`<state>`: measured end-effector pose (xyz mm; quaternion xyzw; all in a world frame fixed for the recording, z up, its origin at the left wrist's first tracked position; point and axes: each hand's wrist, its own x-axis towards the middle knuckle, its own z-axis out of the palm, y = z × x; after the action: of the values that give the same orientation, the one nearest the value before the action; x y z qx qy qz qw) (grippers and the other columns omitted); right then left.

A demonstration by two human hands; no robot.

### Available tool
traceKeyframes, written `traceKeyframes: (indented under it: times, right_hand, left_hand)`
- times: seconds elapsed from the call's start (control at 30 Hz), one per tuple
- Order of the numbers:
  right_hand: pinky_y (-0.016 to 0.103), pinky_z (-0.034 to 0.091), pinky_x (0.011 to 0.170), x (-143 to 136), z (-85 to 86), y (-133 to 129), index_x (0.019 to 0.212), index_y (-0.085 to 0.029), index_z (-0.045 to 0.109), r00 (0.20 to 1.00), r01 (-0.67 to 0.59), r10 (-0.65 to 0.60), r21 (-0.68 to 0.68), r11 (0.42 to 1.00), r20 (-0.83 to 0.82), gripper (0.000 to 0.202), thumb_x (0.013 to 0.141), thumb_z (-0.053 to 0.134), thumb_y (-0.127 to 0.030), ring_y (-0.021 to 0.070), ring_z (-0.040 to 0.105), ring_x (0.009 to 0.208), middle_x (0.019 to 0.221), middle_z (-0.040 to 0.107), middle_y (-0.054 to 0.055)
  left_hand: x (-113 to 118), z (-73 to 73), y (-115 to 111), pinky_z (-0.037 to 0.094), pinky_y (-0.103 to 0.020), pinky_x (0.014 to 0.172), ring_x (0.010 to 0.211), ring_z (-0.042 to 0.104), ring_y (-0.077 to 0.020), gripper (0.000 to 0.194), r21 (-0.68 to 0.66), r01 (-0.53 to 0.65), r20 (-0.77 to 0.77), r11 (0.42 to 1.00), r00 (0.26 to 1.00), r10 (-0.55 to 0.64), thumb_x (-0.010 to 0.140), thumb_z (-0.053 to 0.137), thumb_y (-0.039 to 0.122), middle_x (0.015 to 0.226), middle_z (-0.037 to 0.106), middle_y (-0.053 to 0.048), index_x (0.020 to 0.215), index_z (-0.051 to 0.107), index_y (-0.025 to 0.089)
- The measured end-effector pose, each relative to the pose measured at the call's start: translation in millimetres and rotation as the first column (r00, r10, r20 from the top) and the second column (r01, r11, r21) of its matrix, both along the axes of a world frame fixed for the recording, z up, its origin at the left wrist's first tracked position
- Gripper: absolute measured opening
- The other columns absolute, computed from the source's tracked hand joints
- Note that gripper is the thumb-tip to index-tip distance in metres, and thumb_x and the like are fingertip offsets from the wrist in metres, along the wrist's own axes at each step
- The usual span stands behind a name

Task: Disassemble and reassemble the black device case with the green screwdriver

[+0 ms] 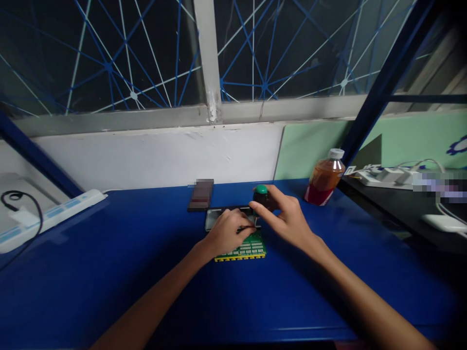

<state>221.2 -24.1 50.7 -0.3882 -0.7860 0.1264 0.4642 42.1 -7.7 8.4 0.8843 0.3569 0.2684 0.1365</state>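
My right hand (290,216) grips a screwdriver (260,190) by its black handle with a green end cap. The shaft points straight down and the tip meets the upper right part of a green circuit board (253,247). Along the board's near edge runs a row of yellow connectors. My left hand (228,232) lies over the board's left side, its thumb and fingertips pinched close to the screwdriver's tip. Whatever is between those fingertips is too small to make out. Behind the board, partly covered by my left hand, is a dark flat tray or case (212,221).
A dark flat object (201,195), partly blurred, lies farther back on the blue table (146,272). At the right back stands a drink bottle (326,177). A white power strip (54,218) with a black cable is on the left; another power strip (388,176) sits at right.
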Motion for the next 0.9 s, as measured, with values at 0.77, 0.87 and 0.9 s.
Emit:
traceKeyframes:
  times: [0.77, 0.87, 0.9]
  right_hand:
    - [0.027, 0.046, 0.054, -0.7, 0.9, 5.0, 0.109, -0.019, 0.056, 0.999, -0.031, 0.026, -0.146, 0.989, -0.041, 0.04, 0.081, 0.063, -0.047, 0.014, 0.059, 0.061, 0.074, 0.065, 0.001]
    - [0.027, 0.047, 0.055, 0.0, 0.2, 5.3, 0.11, -0.019, 0.056, 0.998, -0.051, 0.044, -0.153, 0.987, -0.048, 0.041, 0.081, 0.064, -0.047, 0.0141, 0.06, 0.061, 0.076, 0.065, 0.002]
    - [0.027, 0.047, 0.055, 0.3, 0.1, 5.5, 0.11, -0.019, 0.056, 0.998, -0.054, 0.047, -0.149, 0.987, -0.051, 0.041, 0.081, 0.064, -0.046, 0.0142, 0.06, 0.062, 0.076, 0.066, 0.002]
  left_hand:
    - [2.9, -4.4, -0.9, 0.045, -0.037, 0.081, 0.092, 0.063, -0.0189, 0.013, 0.017, 0.03, 0.178, 0.999, 0.983, -0.032, 0.085, 0.059, 0.021, 0.09, 0.073, 0.001, 0.085, 0.071, 0.024]
    - [2.7, -6.8, 0.0, 0.043, -0.037, 0.081, 0.092, 0.064, -0.0192, 0.011, 0.047, 0.017, 0.174, 0.999, 0.984, -0.024, 0.085, 0.061, 0.021, 0.09, 0.073, 0.001, 0.083, 0.071, 0.024]
    - [2.7, -7.8, 0.4, 0.043, -0.037, 0.08, 0.091, 0.064, -0.0193, 0.011, 0.058, 0.009, 0.172, 0.998, 0.985, -0.019, 0.085, 0.061, 0.021, 0.09, 0.073, 0.001, 0.083, 0.071, 0.024]
